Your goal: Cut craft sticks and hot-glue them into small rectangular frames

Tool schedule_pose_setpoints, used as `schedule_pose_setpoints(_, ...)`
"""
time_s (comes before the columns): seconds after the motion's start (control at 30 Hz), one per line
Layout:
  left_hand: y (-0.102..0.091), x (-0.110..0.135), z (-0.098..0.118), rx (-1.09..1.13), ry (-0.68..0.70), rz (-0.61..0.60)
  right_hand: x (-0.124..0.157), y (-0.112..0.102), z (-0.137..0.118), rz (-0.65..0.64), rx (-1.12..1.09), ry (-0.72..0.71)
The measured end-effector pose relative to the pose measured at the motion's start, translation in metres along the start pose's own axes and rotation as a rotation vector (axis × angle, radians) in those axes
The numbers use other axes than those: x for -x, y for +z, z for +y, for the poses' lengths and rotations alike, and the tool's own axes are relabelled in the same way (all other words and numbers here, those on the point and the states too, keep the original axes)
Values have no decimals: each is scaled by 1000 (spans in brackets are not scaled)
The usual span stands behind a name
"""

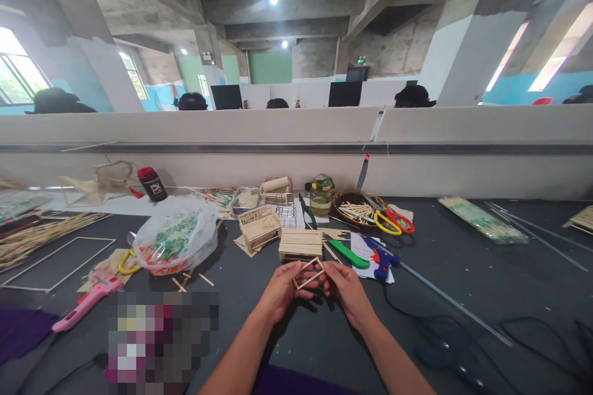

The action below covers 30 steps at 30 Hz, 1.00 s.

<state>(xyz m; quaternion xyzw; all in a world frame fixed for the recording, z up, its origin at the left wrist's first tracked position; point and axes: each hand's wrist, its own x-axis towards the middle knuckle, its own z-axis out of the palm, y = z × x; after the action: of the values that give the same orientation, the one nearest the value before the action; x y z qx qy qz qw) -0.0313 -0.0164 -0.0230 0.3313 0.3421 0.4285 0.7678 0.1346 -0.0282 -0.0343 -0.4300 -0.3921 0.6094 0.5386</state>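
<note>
Both my hands meet over the dark table near its front. My left hand and my right hand pinch a small square frame of thin wooden sticks between their fingertips, one hand on each side. Just beyond the frame stands a small box-like block of glued sticks. A second little stick structure stands to its left.
A plastic bag of packets lies left. A pink glue gun, a blue glue gun, a green-handled cutter, scissors by a basket and loose sticks lie around. A white partition closes the back; people sit beyond.
</note>
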Motion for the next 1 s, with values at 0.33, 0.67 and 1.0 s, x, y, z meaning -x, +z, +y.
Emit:
schedule_pose_setpoints(0.33, -2, 0, 3, 68, -20, 17, -2, -21, -13, 156, -32, -5)
schedule_pose_setpoints(0.67, -3, -2, 8, 113, -61, 85, 16, -16, -46, 186, 15, -345)
schedule_pose_setpoints(1.0, -2, -3, 11, 112, -20, 74, 0, -16, -11, 259, 499, -237)
